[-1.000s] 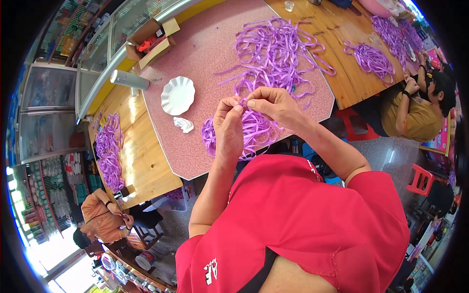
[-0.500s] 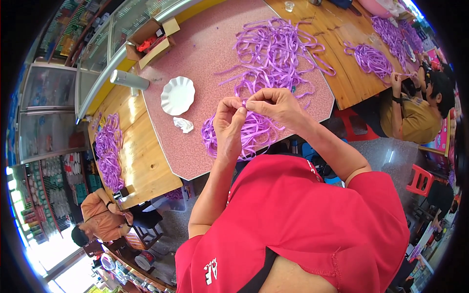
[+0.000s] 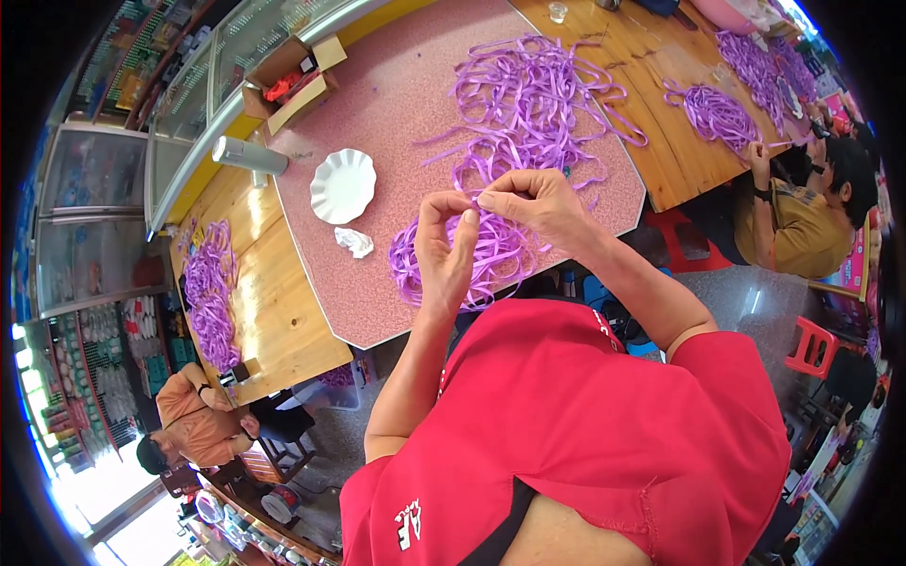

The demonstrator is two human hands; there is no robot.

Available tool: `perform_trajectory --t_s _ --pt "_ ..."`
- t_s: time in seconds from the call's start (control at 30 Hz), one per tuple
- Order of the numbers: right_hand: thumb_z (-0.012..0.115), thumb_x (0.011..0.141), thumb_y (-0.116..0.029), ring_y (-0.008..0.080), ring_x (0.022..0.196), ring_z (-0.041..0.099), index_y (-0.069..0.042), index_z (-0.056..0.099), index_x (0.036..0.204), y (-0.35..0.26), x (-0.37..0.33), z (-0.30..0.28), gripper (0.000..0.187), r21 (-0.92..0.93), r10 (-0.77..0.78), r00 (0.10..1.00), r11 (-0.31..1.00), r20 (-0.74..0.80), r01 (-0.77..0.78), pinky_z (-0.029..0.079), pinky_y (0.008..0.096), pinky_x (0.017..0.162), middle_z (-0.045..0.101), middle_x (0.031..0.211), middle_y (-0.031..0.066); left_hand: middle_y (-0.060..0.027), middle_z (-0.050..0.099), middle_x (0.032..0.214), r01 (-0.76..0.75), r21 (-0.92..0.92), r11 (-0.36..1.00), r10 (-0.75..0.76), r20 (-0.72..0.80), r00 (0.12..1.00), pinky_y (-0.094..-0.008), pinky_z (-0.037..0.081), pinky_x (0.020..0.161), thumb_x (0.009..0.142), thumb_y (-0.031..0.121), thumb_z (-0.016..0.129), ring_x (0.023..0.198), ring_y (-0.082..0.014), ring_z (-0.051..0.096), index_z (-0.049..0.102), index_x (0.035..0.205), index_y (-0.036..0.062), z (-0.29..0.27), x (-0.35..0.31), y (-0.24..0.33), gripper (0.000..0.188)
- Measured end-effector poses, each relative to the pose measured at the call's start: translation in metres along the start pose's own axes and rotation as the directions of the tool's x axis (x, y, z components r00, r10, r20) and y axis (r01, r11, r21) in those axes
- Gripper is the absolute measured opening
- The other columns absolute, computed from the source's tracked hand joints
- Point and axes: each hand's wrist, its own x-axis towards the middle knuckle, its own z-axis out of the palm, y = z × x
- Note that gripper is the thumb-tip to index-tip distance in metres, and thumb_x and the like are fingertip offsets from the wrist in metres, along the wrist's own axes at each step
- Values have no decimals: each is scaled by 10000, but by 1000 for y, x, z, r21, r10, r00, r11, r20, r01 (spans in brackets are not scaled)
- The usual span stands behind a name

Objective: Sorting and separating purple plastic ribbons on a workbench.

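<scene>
Both my hands meet over the near edge of a pink speckled table board (image 3: 396, 104). My right hand (image 3: 535, 209) pinches a small bit of purple ribbon between thumb and forefinger. Right against those fingertips, my left hand (image 3: 444, 247) is curled at the same bit of ribbon, its thumb a little off the forefinger; the contact itself is too small to make out. Beneath and behind my hands lies a loose heap of purple ribbon (image 3: 406, 259). A larger tangled ribbon pile (image 3: 528, 94) spreads farther back on the board.
Left of my hands are a white scalloped plate (image 3: 343, 187), a crumpled tissue (image 3: 354, 242), a grey flask (image 3: 250, 155) and an open cardboard box (image 3: 295, 85). More ribbon (image 3: 210, 292) lies on the left wooden table. One person (image 3: 203, 424) sits left, another (image 3: 802, 222) right.
My left thumb has parted slightly from its forefinger, while my right hand keeps its pinch in nearly the same place. The person on the right has shifted their hands, and the left person's hands moved too.
</scene>
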Motion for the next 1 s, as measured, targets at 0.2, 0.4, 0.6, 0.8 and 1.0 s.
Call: perform_trajectory --t_s 0.2,0.4,0.6,0.8,1.0 --pt "700 912 -162 -5 693 488 -10 729 979 -6 -3 2 169 -33 17 1000 999 -18 -18 383 177 579 615 774 -66 -99 561 951 -299 551 779 294 101 951 -346 447 827 863 35 625 885 -214 555 549 1014 18 -8 -3 1 170" --pt "711 906 -163 -16 647 432 -13 731 950 -8 -5 4 158 -74 -18 1000 997 -15 17 330 172 532 549 718 -98 -127 588 941 -421 710 565 425 187 886 -398 432 813 803 30 699 895 -286 566 584 973 40 -7 2 7 206" --pt "710 908 -153 -17 623 399 -6 731 939 0 -4 3 151 -92 -53 998 995 -44 48 299 177 512 514 692 -111 -69 604 895 -510 791 339 490 314 813 -385 392 813 782 34 722 859 -258 575 593 952 78 -5 5 15 218" --pt "703 909 -140 -5 644 428 -1 724 976 -3 -6 -1 156 -187 -57 998 981 6 57 345 187 538 544 729 -91 -80 614 850 -440 775 454 420 249 873 -387 400 819 789 52 711 828 -257 581 586 891 62 -6 4 14 161" --pt "682 886 -64 56 719 504 3 710 991 -3 -6 -5 128 -367 -207 977 906 52 212 411 232 605 598 827 7 -105 619 833 -204 669 715 213 69 975 -368 445 778 818 62 681 804 -252 594 600 869 18 -6 2 9 105"
